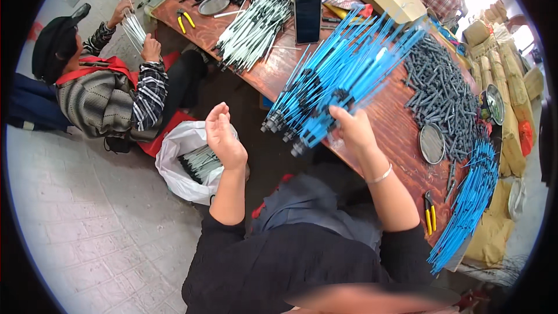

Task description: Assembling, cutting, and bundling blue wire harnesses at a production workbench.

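My right hand (pixel 354 131) grips a bunch of thin blue rods with black fittings (pixel 372 72), slanting over the table, its black ends towards me. The bunch is partly smeared by motion. Beside and under it, more blue rods with black ends (pixel 295 92) lie on the table's near edge. My left hand (pixel 225 136) is raised off the edge, palm turned inward, fingers stretched out and nothing in them. Below it stands a white sack (pixel 174 145) with pale rods inside.
On the red-brown table (pixel 378 110) lie black tube pieces (pixel 442 93), white rods (pixel 256 32), a phone (pixel 308 18), yellow-handled pliers (pixel 430 212) and a round dish (pixel 432 143). More blue rods (pixel 471 197) lie at right. A co-worker (pixel 104 93) holding pale rods sits at left.
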`<act>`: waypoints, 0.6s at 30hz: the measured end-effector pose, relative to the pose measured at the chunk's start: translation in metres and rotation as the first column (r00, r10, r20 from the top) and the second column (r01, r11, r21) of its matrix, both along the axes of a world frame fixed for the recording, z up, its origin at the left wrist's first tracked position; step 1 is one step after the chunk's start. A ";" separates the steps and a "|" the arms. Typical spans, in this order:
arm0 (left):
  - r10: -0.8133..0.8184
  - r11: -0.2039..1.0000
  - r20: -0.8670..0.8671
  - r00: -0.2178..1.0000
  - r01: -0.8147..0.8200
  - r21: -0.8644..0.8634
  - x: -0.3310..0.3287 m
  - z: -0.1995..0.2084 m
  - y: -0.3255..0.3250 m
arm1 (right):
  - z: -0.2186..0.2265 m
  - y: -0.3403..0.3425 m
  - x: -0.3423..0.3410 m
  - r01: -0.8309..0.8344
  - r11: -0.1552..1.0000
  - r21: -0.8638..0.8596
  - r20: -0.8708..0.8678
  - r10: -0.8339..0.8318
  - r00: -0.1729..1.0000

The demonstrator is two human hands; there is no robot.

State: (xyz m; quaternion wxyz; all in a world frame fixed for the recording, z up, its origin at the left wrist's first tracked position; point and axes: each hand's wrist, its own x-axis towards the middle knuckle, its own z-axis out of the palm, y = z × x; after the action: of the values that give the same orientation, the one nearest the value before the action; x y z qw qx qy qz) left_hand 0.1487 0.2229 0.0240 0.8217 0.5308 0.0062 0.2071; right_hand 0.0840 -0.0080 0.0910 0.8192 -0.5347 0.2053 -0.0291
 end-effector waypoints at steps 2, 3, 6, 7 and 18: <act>-0.026 0.998 -0.028 0.999 0.027 0.058 -0.003 -0.015 0.002 | -0.011 -0.005 0.022 -0.036 0.979 -0.202 -0.199 -0.005 0.980; -0.046 0.992 -0.040 0.998 0.050 0.114 -0.006 -0.021 0.001 | -0.016 -0.006 0.025 -0.073 0.953 -0.296 -0.294 -0.018 0.956; -0.102 0.983 -0.097 0.990 0.115 0.145 -0.011 -0.044 0.005 | -0.026 -0.007 0.020 -0.037 0.916 -0.399 -0.253 -0.071 0.965; -0.144 0.981 -0.126 0.982 0.158 0.116 -0.013 -0.050 0.005 | -0.029 -0.009 0.017 -0.014 0.893 -0.450 -0.221 -0.096 0.971; -0.385 0.911 -0.383 0.839 0.280 -0.303 -0.019 -0.049 -0.015 | -0.047 -0.025 0.003 -0.010 0.668 -0.744 -0.168 -0.173 0.970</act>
State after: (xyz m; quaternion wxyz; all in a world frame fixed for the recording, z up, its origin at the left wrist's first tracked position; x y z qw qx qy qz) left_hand 0.1296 0.2075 -0.0248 0.8795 0.4556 0.1209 -0.0656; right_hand 0.0867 -0.0325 0.0439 0.5016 -0.8102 0.2910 -0.0860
